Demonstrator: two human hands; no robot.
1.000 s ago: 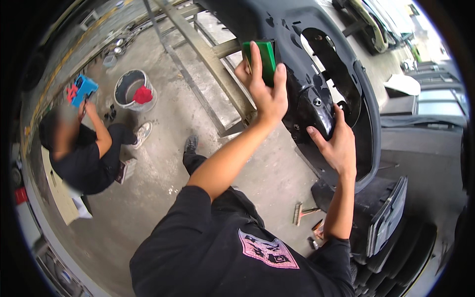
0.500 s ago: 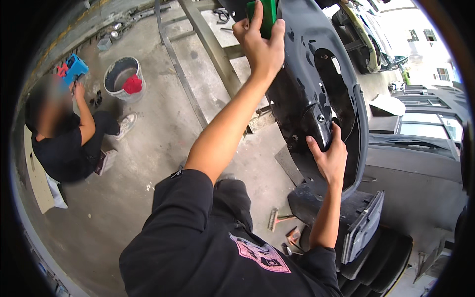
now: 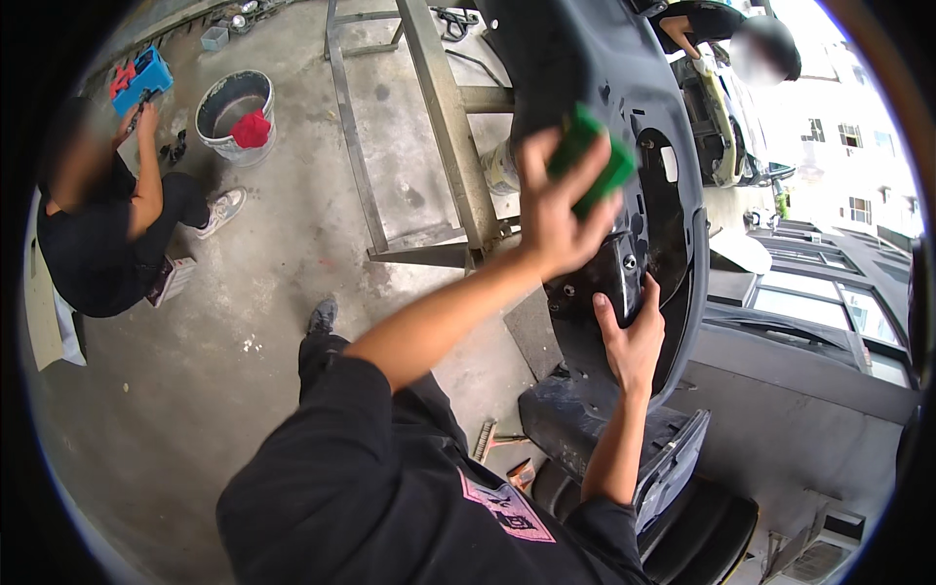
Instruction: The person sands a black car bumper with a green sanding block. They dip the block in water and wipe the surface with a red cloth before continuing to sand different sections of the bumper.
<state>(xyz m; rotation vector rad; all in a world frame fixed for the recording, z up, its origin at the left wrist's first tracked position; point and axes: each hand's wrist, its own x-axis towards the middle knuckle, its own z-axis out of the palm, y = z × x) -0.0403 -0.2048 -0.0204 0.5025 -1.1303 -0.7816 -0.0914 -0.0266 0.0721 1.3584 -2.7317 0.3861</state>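
Note:
A long black car bumper, with holes and an oval opening, runs from the top of the view down toward the middle right. My left hand grips a green block over the bumper's middle; both are blurred by motion. Whether the block touches the surface, I cannot tell. Lower down, my right hand is at the edge of the opening, thumb and fingers bent around a raised part of the bumper. Its fingertips are partly hidden.
A metal frame stand is left of the bumper, a dark box below its near end. At left a person sits near a bucket with a red cloth. Another person bends at the upper right.
My left hand has come down along the bumper toward me with the green block. My right hand keeps its place on the bumper. The view has shifted, and a second person has appeared.

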